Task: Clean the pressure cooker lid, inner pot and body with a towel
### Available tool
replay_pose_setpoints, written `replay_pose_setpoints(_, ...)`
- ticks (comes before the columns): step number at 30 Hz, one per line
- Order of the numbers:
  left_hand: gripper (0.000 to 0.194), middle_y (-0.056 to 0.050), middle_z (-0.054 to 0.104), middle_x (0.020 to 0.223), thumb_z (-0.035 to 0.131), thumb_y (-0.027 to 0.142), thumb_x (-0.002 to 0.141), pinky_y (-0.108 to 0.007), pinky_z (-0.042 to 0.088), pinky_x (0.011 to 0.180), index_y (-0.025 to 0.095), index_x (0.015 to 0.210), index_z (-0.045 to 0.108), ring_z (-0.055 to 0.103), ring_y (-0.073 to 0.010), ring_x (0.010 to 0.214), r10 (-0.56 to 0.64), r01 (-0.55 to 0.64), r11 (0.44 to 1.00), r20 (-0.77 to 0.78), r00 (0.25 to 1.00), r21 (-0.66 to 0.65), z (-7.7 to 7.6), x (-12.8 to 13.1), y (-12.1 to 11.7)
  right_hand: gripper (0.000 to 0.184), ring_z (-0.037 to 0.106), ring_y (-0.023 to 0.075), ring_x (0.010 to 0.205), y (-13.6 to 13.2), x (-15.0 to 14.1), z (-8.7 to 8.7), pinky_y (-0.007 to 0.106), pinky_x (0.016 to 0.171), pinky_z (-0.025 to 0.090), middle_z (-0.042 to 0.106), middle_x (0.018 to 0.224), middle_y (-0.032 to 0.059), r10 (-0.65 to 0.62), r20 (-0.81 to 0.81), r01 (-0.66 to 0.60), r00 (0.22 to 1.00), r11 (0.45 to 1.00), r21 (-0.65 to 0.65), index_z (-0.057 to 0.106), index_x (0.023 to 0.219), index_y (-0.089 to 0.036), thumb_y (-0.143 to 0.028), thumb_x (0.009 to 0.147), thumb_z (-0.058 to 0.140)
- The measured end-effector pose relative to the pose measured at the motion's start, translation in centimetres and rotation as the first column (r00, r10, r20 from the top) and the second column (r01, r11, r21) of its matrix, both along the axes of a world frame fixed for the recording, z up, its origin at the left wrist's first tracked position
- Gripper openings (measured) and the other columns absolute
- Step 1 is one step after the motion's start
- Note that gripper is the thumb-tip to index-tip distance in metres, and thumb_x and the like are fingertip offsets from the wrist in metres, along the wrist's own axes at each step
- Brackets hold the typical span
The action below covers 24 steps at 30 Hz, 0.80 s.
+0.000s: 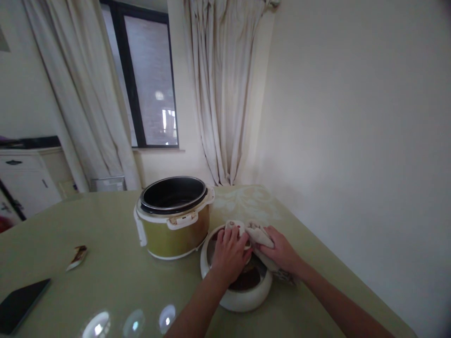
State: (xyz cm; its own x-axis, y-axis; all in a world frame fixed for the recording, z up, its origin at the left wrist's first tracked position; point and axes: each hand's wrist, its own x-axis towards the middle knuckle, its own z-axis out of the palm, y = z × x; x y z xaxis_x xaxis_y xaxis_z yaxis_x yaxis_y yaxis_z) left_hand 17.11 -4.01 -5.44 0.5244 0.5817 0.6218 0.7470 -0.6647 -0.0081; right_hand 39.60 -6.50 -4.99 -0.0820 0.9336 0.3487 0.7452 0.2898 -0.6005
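Note:
A round white cooker lid with a dark see-through panel lies on the table, right of a green and white electric cooker. The cooker stands uncovered, its dark inner pot showing. My left hand rests over the lid's middle, its fingers bent around the raised white handle. In my right hand, a bunched pale cloth is pressed against the handle's right side. Part of the cloth hangs down beside the lid's right rim. My hands and forearms hide much of the lid.
A dark flat object lies at the near left of the greenish table. Behind it is a small white and brown scrap. The wall runs along the table's right edge. Curtains hang behind the cooker.

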Motion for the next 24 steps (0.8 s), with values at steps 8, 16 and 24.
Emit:
replay_pose_setpoints(8,0.056,-0.011,0.068,0.144,0.058,0.002,0.091,-0.044,0.059,0.106,0.018,0.144,0.064,0.061,-0.0319,0.136,0.108,-0.115,0.986,0.058,0.992,0.121,-4.0,0.7,-2.9,0.037,0.065,0.0278,0.098,2.2,2.2,1.3,0.039,0.092,0.048,0.068,0.105,0.0096,-0.082,0.222,0.107,0.972,0.989,-0.103,0.072,0.111,-0.019,-0.05,0.092,0.063)
replay_pose_setpoints(16,0.074,-0.008,0.064,0.147,0.052,-0.007,0.082,-0.029,0.064,0.093,0.025,0.148,0.06,0.059,-0.0255,0.138,0.042,-0.043,0.998,-0.02,0.999,-0.055,-2.3,-1.3,-2.5,0.032,0.064,0.0249,0.097,10.5,-4.7,2.0,0.034,0.088,0.048,0.069,0.108,0.0099,-0.119,0.176,0.126,0.977,0.992,-0.027,0.071,0.109,-0.019,-0.044,0.089,0.068)
replay_pose_setpoints(24,0.076,-0.011,0.059,0.143,0.055,-0.005,0.082,-0.03,0.064,0.09,0.024,0.152,0.055,0.055,-0.0272,0.137,0.018,-0.015,0.995,0.031,0.999,-0.102,-2.6,-1.0,-3.0,0.028,0.064,0.0237,0.088,7.3,-0.8,4.4,0.035,0.082,0.051,0.072,0.092,0.0033,0.236,0.013,-0.228,0.972,0.951,-0.208,0.073,0.089,-0.019,-0.043,0.074,0.078)
